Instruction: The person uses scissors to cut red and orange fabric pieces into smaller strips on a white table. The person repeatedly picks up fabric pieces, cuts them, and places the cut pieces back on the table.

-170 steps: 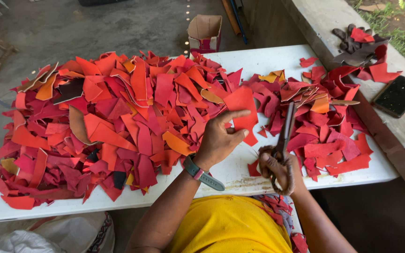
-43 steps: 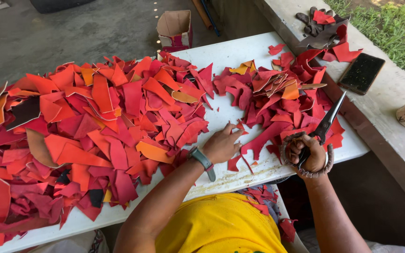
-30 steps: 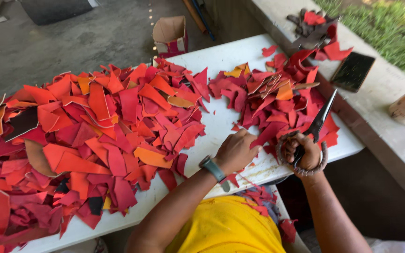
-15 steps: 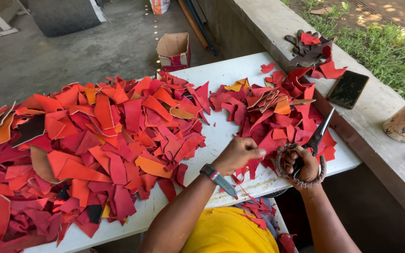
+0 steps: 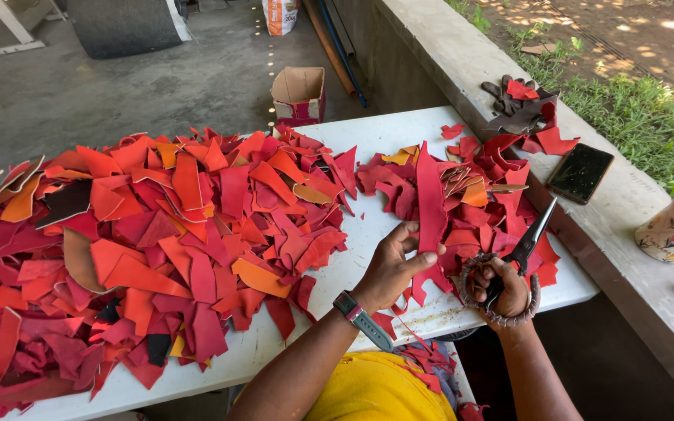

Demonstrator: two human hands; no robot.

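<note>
Hands: left hand (image 5: 391, 269) lifts one red strip (image 5: 431, 204), right hand (image 5: 502, 287) one scissors (image 5: 526, 246).

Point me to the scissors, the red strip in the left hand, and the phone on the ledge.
scissors (image 5: 530, 236), head view, on the dark blades.
red strip (image 5: 431, 195), head view, mid-length of the upright piece.
phone (image 5: 580, 172), head view, centre of the dark screen.

matt red leather scraps (image 5: 196, 234), smooth white table (image 5: 399, 129), dark metal scissors (image 5: 528, 238)
</note>
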